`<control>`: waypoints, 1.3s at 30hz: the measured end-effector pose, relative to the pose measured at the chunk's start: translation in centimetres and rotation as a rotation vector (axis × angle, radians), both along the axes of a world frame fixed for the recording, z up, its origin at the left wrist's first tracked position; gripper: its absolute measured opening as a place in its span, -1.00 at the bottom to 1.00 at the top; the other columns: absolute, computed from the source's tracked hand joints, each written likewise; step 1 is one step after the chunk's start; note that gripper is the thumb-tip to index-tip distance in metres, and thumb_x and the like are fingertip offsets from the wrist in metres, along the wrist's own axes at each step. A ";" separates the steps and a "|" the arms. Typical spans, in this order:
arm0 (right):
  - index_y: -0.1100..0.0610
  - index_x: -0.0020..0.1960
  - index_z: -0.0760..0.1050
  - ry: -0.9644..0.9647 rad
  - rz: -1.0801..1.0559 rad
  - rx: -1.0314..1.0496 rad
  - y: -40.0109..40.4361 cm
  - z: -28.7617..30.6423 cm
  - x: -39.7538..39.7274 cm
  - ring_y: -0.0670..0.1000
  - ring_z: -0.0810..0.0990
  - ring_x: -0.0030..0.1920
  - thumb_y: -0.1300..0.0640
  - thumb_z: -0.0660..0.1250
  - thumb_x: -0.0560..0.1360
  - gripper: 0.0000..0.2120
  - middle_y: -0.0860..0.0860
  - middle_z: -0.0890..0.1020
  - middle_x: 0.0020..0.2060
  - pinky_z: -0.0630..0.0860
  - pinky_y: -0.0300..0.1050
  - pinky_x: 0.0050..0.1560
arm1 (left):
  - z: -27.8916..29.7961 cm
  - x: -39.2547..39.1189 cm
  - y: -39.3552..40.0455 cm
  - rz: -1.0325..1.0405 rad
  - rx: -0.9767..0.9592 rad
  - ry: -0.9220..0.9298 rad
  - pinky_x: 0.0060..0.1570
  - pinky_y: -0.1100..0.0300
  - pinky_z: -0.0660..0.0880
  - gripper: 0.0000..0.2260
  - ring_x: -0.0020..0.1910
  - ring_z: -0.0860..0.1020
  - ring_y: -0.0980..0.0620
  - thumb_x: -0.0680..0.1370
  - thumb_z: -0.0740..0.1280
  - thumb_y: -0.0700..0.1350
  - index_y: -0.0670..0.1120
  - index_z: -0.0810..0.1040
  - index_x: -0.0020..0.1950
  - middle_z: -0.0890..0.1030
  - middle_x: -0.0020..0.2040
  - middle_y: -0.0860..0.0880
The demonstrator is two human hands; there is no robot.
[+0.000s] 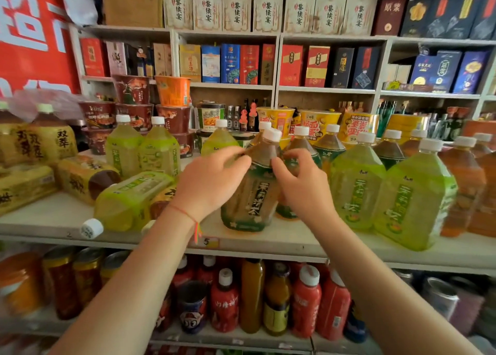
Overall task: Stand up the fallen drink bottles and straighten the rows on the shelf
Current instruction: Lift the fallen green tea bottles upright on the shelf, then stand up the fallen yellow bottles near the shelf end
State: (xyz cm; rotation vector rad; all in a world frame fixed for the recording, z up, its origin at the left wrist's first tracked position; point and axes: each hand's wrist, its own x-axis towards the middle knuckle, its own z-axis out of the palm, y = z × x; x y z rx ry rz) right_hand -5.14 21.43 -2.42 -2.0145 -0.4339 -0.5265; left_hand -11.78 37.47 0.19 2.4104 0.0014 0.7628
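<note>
A dark green-labelled tea bottle [253, 193] with a white cap stands almost upright, tilted slightly, at the front of the white shelf [268, 243]. My left hand [212, 180] grips its left shoulder and my right hand [302, 184] grips its right side. Left of my hands a light green bottle [128, 201] lies on its side, cap pointing towards the shelf's front edge. Beside that one, partly hidden by my left wrist, another bottle [161, 201] lies flat. Further left a yellow-labelled bottle [86, 177] is fallen too.
Upright light green bottles [357, 185] and orange-brown bottles [464, 190] stand in rows to the right. Two green bottles [158, 150] stand at the back left, with instant noodle cups [174, 91] behind. Small red bottles [306, 301] fill the shelf below.
</note>
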 end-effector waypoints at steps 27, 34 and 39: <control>0.02 0.48 0.28 -0.418 0.335 -0.635 7.8 -5.7 -2.0 0.08 0.37 0.38 -0.21 0.46 0.43 -0.26 0.04 0.32 0.41 0.46 0.02 0.29 | -3.0 0.9 10.2 0.113 0.209 0.021 -0.05 0.14 0.52 -0.79 -0.06 0.61 0.02 0.64 0.24 -0.12 0.05 0.65 0.15 0.66 0.07 0.08; -0.08 0.60 0.08 -0.320 0.200 -0.806 15.4 -6.2 -2.5 0.06 -0.01 0.60 -0.42 0.44 0.31 0.02 0.00 0.09 0.61 0.01 0.13 0.57 | -3.9 1.6 19.3 -0.054 0.342 0.210 0.28 -0.03 0.46 -0.66 0.31 0.52 -0.03 0.60 0.25 0.14 0.06 0.60 0.30 0.61 0.29 0.04; -0.02 0.53 0.31 -0.389 0.131 -0.763 16.8 -6.4 -2.2 0.09 0.37 0.45 -0.56 0.29 0.20 0.04 0.01 0.45 0.43 0.22 0.10 0.48 | -5.3 2.0 21.3 -0.120 0.330 0.179 0.31 -0.03 0.43 -0.64 0.36 0.44 -0.01 0.61 0.19 0.19 0.15 0.54 0.35 0.55 0.36 0.11</control>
